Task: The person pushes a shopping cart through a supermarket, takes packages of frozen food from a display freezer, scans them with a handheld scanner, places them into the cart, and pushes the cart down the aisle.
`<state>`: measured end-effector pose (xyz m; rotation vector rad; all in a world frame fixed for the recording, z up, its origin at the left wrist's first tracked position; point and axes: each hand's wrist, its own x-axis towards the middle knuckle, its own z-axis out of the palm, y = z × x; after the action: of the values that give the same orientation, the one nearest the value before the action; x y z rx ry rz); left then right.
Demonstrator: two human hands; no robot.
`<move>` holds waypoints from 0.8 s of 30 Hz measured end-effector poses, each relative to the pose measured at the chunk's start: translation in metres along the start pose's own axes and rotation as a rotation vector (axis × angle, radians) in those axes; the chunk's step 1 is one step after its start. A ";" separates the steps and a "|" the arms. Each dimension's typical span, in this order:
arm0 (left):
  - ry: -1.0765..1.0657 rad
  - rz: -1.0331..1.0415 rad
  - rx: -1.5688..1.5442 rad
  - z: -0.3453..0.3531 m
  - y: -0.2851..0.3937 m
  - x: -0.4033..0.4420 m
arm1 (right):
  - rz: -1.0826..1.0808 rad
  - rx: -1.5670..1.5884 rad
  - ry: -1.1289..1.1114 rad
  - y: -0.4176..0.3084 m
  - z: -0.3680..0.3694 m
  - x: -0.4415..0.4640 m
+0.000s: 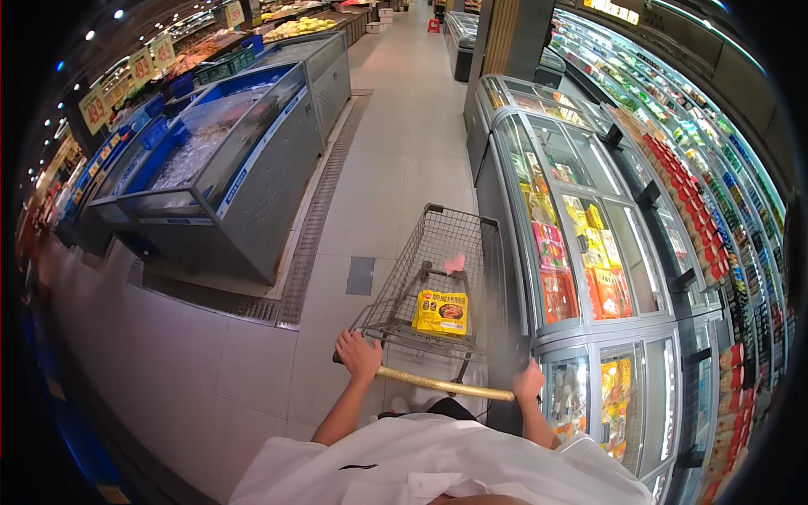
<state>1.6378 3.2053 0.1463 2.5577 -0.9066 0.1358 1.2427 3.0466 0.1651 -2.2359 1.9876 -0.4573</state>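
Note:
Both my hands are on the yellow handlebar (446, 385) of a wire shopping cart (438, 244). My left hand (359, 354) wraps round the bar's left end. At the other end, my right hand (528, 380) is closed round the bar, close beside the freezer. A yellow food packet (442, 312) with a picture of food on it lies in the cart near the handle. Farther forward in the cart is a small pink item (454, 263) whose kind I cannot make out.
Glass-topped freezers (581, 227) with colourful packets run along the right, next to the cart. A grey ice display (244, 168) stands on the left, with a metal floor grate (316, 219) along its foot. A tiled aisle (404, 109) leads ahead; a small red object (433, 26) stands far off.

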 end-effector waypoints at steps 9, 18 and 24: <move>-0.190 -0.024 0.086 0.051 0.098 0.148 | 0.027 -0.046 0.018 -0.028 0.036 0.192; -0.048 0.007 0.047 0.130 0.178 0.303 | 0.074 0.053 -0.014 -0.067 0.080 0.382; 0.051 0.045 0.061 0.201 0.213 0.431 | 0.085 0.116 0.061 -0.114 0.108 0.499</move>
<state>1.8335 2.7224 0.1378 2.5783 -0.9556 0.2448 1.4304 2.5584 0.1684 -2.0846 2.0198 -0.6203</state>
